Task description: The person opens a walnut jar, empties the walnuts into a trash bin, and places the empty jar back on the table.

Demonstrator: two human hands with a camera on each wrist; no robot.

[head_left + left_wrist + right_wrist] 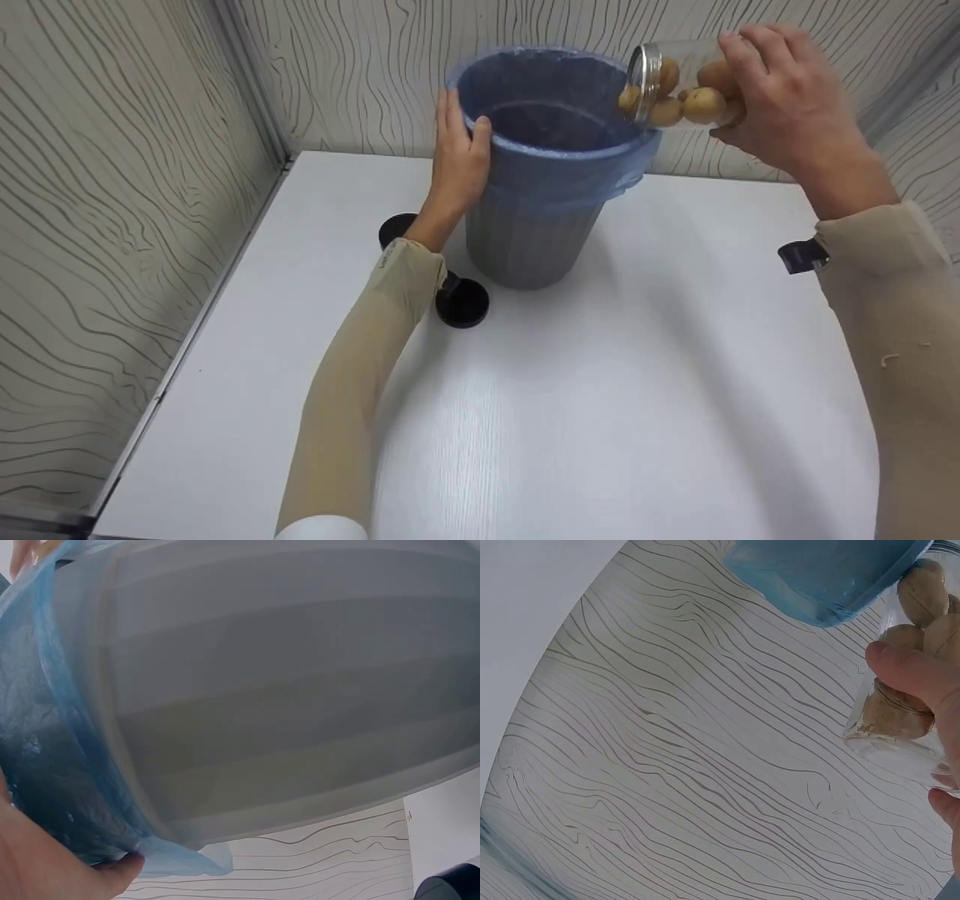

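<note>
In the head view a grey trash can [532, 247] stands upright at the back of the table, a blue plastic liner [570, 169] folded over its rim. My left hand [459, 154] rests against the can's left side at the rim, fingers straight; its thumb presses the liner in the left wrist view. My right hand [795, 97] grips a clear glass jar [694, 52] round its base end. The jar lies nearly sideways, its metal-ringed mouth over the can's right rim. Several small potatoes [703, 105] lie inside it, and one [628, 99] is at the mouth.
Two black round objects [463, 304] are on the white table [570, 420] near my left wrist, one partly hidden by it. Panels with a wavy line pattern [360, 82] rise close behind the can and at the left.
</note>
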